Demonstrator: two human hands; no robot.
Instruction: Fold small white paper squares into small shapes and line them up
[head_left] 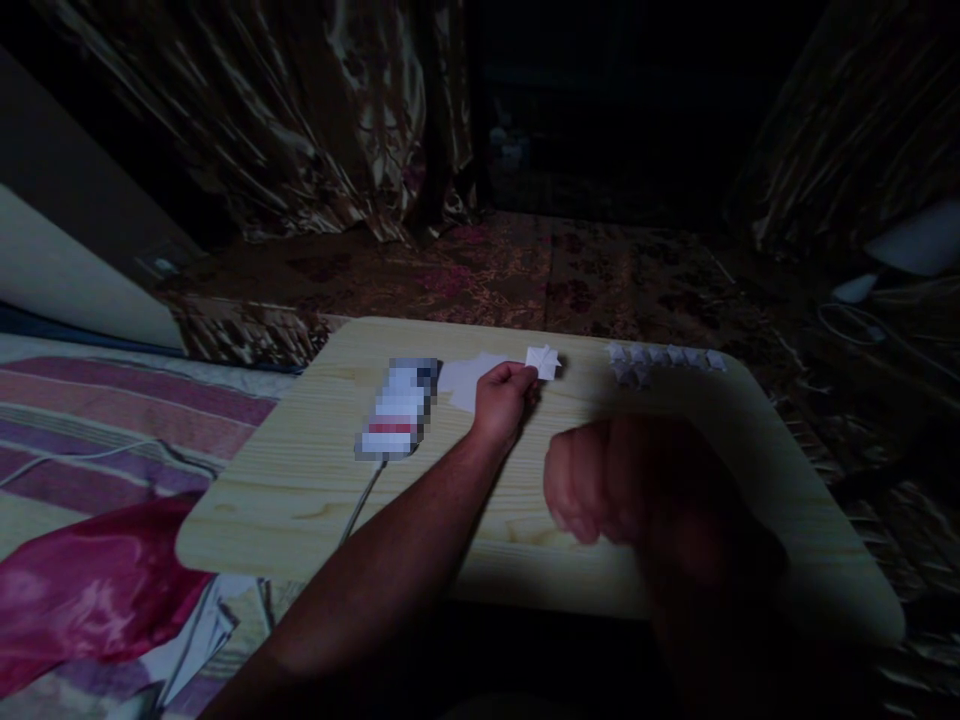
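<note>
My left hand (501,402) pinches a small folded white paper piece (543,361) between thumb and fingers, over the far middle of the wooden table (315,520). The paper has pointed corners and creases across its top. Just left of that hand lie flat white paper sheets (457,380), partly covered by it. My right hand (607,480) is raised above the right half of the table, near the camera, dark and blurred. Its fingers are curled in, and whatever they may hold is hidden. Beyond it, several small folded paper pieces (656,356) stand in short rows.
A phone (399,408) with a blurred screen lies left of the papers, a white cable (361,500) running from its lower end. On the left is a striped bed (112,410) with a shiny pink cloth (97,580). Patterned curtains (375,110) hang behind; a white lamp (919,238) is at right.
</note>
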